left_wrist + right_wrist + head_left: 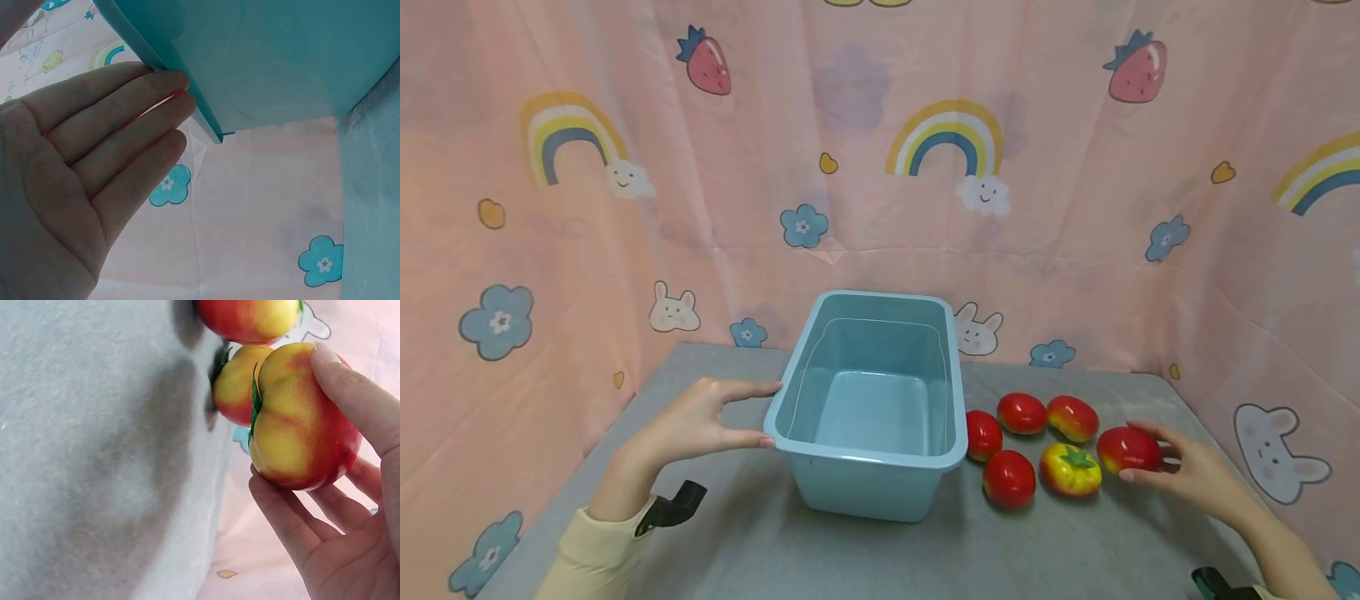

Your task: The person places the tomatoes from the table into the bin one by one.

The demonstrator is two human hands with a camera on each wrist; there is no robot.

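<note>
My right hand (pixel 1202 479) grips a glossy red-and-yellow toy tomato (pixel 1126 450) at the right of the group. In the right wrist view, its thumb lies on one side of that tomato (pixel 306 425) and the fingers curl round the other; the green leaves point away from the palm. My left hand (pixel 700 425) is at the left side of a light blue plastic bin (pixel 868 458). Its straight fingers (pixel 125 119) reach the bin's rim in the left wrist view, and in the head view the thumb is at the rim's front left corner.
Right of the bin lie several more toy tomatoes, one (pixel 1071 471) showing its yellow top and green leaves, another (pixel 983 435) close against the bin's side. A grey cloth-covered table (pixel 730 550) carries everything. Behind it hangs a pink patterned curtain (pixel 737 208).
</note>
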